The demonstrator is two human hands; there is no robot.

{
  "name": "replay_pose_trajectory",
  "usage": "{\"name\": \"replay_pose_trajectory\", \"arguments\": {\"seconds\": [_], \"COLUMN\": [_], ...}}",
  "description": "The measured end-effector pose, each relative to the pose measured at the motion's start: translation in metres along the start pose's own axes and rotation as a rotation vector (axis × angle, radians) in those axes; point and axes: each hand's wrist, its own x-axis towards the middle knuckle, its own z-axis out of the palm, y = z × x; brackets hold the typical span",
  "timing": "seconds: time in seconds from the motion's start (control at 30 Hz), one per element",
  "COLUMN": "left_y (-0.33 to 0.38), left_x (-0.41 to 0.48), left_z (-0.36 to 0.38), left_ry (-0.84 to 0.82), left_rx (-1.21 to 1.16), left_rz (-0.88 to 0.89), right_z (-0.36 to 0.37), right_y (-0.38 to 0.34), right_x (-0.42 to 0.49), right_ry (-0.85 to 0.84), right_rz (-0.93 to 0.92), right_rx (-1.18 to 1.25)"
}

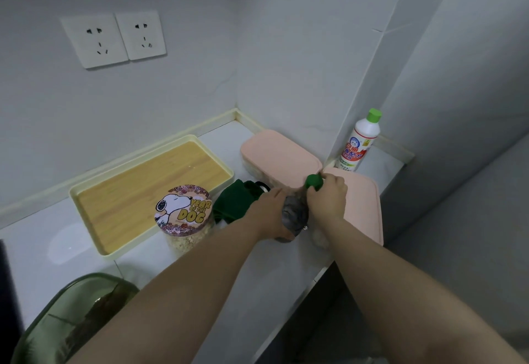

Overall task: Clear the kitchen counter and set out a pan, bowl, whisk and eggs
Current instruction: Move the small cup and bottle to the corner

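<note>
Jar lid (183,209) reading "YEAR OF THE DOG", hands (272,211) (329,199) gripping green-capped bottle (294,216)

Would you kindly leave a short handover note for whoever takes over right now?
Left hand grips the dark bottle; right hand grips its green cap.
Tray, Snoopy-lidded jar, green cloth, two pink-lidded boxes and cleaner bottle sit on the counter.
Done: nothing evident.
Left: clear these; set out pan, bowl, whisk, eggs, none in view.
</note>
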Motion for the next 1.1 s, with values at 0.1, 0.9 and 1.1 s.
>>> {"name": "replay_pose_trajectory", "arguments": {"seconds": [0.1, 0.9, 1.1], "left_y": [0.005, 0.03, 0.046], "left_x": [0.011, -0.06, -0.126], "left_z": [0.004, -0.033, -0.057], "left_ry": [-0.066, 0.149, 0.251], "left_rx": [0.165, 0.275, 0.325], "left_rz": [0.031, -0.075, -0.105], "right_z": [0.007, -0.024, -0.053], "right_y": [0.006, -0.022, -0.054], "right_x": [0.006, -0.026, -0.075], "right_ry": [-0.04, -0.018, -0.029], "right_rz": [0.077, 0.171, 0.078], "right_rx": [0.047, 0.402, 0.486]}}
